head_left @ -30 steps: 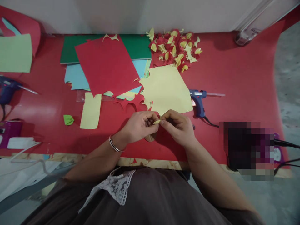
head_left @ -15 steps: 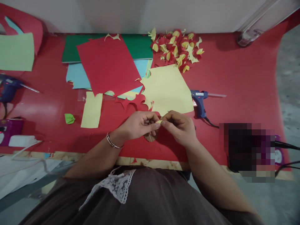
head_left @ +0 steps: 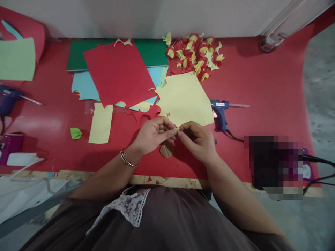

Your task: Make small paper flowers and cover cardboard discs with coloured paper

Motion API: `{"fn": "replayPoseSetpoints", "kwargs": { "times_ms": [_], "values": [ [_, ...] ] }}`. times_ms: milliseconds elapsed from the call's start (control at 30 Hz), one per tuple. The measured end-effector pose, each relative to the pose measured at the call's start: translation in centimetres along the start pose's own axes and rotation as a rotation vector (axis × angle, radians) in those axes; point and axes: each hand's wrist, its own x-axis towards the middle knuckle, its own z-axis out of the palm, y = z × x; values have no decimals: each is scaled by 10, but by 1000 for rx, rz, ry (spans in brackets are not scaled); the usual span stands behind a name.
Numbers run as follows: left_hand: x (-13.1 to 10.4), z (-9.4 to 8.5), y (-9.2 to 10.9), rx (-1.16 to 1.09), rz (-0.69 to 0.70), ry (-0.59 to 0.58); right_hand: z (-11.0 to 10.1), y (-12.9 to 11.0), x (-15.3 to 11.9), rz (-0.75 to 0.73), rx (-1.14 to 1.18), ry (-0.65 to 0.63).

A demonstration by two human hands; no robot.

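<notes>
Between the fingertips of my left hand (head_left: 157, 135) and my right hand (head_left: 197, 141) is a small yellow paper piece (head_left: 177, 129), pinched from both sides. Just below my left fingers lies a round brown disc (head_left: 166, 150) on the red table. Beyond my hands is a large pale yellow sheet (head_left: 185, 99) with cut-out edges. A blue glue gun (head_left: 221, 113) rests at that sheet's right side. Red paper scraps (head_left: 148, 114) lie beyond my left hand.
A red sheet (head_left: 119, 73) tops coloured sheets at the back. Right of it is a heap of red and yellow paper pieces (head_left: 195, 54). A yellow strip (head_left: 101, 123), green piece (head_left: 75, 133) and second glue gun (head_left: 9, 99) lie left. A pixelated dark area (head_left: 272, 164) is at right.
Both hands have moved slightly up and away from me with the yellow piece between them. More of the round brown disc shows below them. The whole view has shifted slightly.
</notes>
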Motion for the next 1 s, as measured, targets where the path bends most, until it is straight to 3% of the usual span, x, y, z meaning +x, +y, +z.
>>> {"fn": "replayPoseSetpoints", "kwargs": {
  "times_ms": [133,400,500,800,1000],
  "values": [
    [0,0,-4,57,45,17,0,2,0,-31,-15,-5],
    [-4,2,-1,560,416,87,3,6,0,-125,-66,-24],
    [-5,3,1,697,484,91,4,7,0,-141,-81,-35],
    [-4,5,-3,712,489,92,4,8,-1,-126,-82,-25],
    [-5,7,-4,495,369,69,3,6,0,-116,-82,-22]
  ]
}}
